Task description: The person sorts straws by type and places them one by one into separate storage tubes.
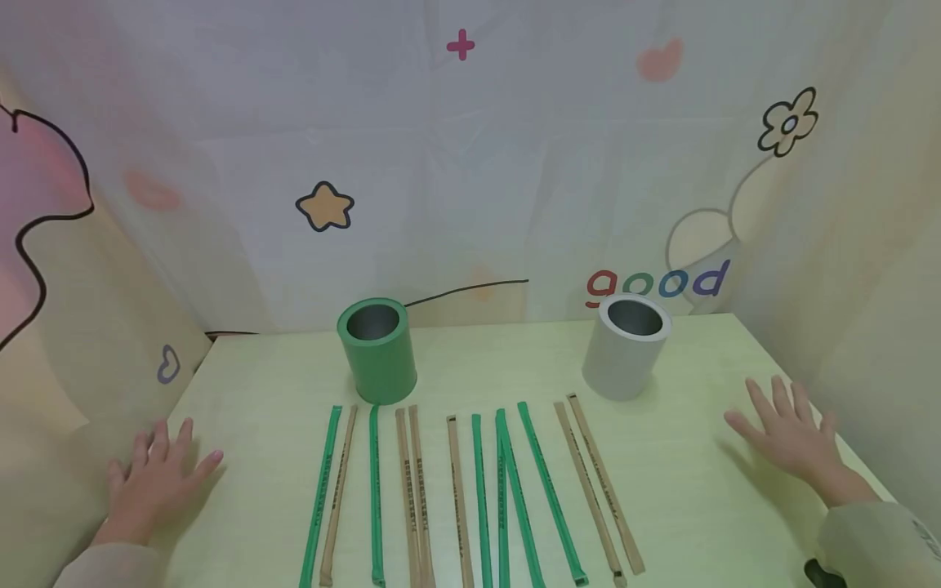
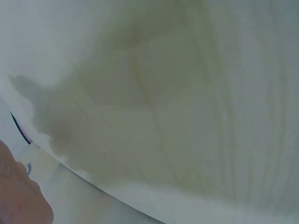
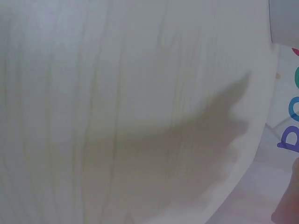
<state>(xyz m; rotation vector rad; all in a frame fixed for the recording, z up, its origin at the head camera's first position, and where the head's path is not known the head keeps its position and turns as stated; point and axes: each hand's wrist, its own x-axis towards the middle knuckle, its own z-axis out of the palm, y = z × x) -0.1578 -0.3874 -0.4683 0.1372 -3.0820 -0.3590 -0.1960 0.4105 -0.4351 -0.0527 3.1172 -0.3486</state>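
My left hand (image 1: 156,480) hovers over the left edge of the table with its fingers spread, holding nothing. Over at the right edge, my right hand (image 1: 790,433) is likewise spread and holds nothing; its shadow falls on the tabletop. Between them lies a row of slim, long wrapped sticks, some with a green wrapper (image 1: 376,498), some with a brown one (image 1: 461,506), printed with small dark text. Behind the row stand a green cup (image 1: 383,367) at left and a white cup (image 1: 620,363) at right, both upright with dark insides.
The pale wood-grain table (image 1: 684,474) ends at a patterned cloth (image 1: 470,163) hung behind and along both sides. A small black object (image 1: 823,574) shows by the right sleeve (image 1: 875,539). In the right wrist view, part of the white cup (image 3: 286,21) appears at the top corner.
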